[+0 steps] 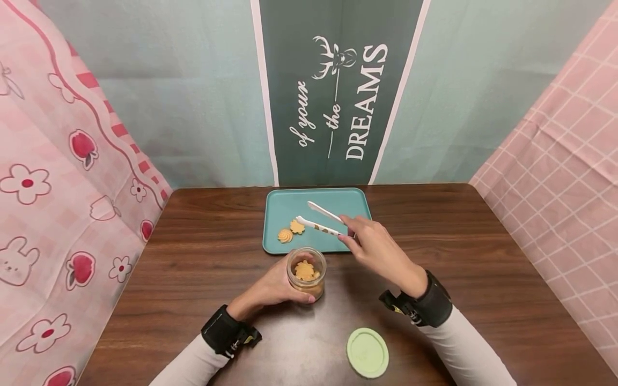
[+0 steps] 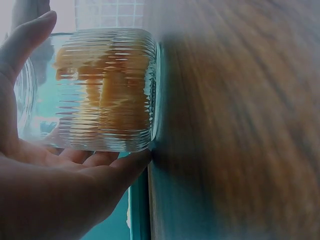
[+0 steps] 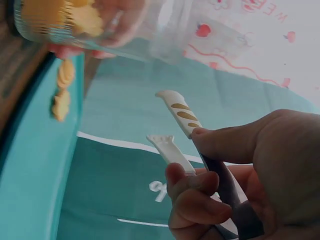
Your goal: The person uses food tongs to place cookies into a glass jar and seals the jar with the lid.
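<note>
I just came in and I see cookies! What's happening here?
A person sits at a wooden table. Their left hand holds a ribbed glass jar with cookies inside. Their right hand holds white tongs with the tips open above a teal tray. Two cookies lie on the tray, by the tong tips. The jar's green lid lies on the table near the person.

ribbed clear glass jar (image 1: 306,274) in the left hand (image 1: 270,289); smooth white plastic tongs (image 1: 321,220) in the right hand (image 1: 374,247); matt teal tray (image 1: 350,201) beyond both hands; glossy dark wood-grain worktop (image 1: 483,257); matt green lid (image 1: 367,352) near the right wrist.
</note>
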Available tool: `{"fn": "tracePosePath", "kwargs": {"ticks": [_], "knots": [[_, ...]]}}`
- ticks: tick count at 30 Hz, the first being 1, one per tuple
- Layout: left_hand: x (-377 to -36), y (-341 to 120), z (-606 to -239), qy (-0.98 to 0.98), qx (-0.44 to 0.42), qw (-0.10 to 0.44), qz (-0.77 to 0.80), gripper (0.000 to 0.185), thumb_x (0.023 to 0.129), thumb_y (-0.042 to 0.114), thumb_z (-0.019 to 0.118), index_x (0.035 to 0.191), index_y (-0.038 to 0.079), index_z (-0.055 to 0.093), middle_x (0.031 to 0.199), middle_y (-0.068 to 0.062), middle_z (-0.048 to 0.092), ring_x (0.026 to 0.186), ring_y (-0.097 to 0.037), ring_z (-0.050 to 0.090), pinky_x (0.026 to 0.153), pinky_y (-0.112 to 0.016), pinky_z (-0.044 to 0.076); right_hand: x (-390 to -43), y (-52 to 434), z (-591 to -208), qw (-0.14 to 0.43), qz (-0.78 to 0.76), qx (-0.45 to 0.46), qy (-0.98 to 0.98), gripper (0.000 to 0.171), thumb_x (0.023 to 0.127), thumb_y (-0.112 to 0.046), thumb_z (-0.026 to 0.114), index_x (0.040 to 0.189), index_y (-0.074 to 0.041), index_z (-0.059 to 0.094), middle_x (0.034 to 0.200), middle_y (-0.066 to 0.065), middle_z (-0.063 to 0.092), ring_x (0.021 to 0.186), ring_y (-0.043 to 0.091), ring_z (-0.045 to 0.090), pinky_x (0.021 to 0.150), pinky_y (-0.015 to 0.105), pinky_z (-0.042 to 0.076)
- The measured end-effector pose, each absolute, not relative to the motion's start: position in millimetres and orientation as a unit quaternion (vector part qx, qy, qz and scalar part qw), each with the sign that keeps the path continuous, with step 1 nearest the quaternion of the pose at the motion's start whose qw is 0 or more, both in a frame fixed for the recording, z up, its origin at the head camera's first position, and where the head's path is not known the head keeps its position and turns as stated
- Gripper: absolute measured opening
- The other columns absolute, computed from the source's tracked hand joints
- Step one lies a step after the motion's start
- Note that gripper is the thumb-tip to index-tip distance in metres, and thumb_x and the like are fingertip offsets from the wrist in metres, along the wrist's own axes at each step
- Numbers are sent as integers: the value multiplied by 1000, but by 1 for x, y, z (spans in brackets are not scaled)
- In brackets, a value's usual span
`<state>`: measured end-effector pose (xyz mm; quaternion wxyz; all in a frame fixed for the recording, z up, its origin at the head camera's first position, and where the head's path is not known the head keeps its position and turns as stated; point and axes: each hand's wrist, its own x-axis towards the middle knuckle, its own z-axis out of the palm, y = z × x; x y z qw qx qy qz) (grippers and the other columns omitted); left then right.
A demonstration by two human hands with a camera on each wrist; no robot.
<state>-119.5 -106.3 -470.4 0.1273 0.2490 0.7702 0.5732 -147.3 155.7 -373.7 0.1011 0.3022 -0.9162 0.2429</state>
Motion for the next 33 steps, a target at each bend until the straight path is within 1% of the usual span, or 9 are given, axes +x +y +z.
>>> {"fn": "tracePosePath", "kwargs": {"ticks": [7,11,20,25,28,33], "knots": [[-120,-106,-472,773,246,128,571,78,71,16,99,137,8,58,140,-7,58,132,-22,53,116,-40,39,-159,146,-397,96,250,292,-918,39,99,-11,75,133,6,66,83,6,61,67,14,52,58,27,44],[-120,-106,-473,774,248,126,569,79,71,18,100,137,8,58,141,-7,58,133,-22,53,117,-40,39,-163,142,-408,104,250,298,-916,37,98,-10,76,130,7,67,81,6,60,67,13,52,57,26,44],[-121,-107,-473,774,256,117,567,80,70,19,100,137,5,58,139,-8,59,131,-23,54,115,-35,40,-167,136,-421,109,248,302,-914,35,97,-9,77,126,8,68,79,6,59,65,13,52,56,27,44],[-121,-108,-472,775,255,119,566,79,71,19,100,137,7,58,139,-7,59,132,-22,53,116,-37,39,-170,133,-429,109,241,305,-915,36,97,-10,77,127,9,68,79,5,58,66,13,53,57,28,45],[-121,-108,-472,774,252,122,568,79,71,19,100,137,7,59,140,-7,59,133,-22,52,117,-38,39,-171,131,-435,111,237,306,-915,32,98,-10,77,123,7,68,78,5,57,65,13,52,56,28,44],[-121,-108,-473,772,251,122,570,79,71,17,100,137,7,58,140,-7,59,133,-22,52,117,-37,39,-174,130,-444,114,232,308,-916,32,97,-11,77,122,7,68,78,5,56,65,15,54,56,30,45]]}}
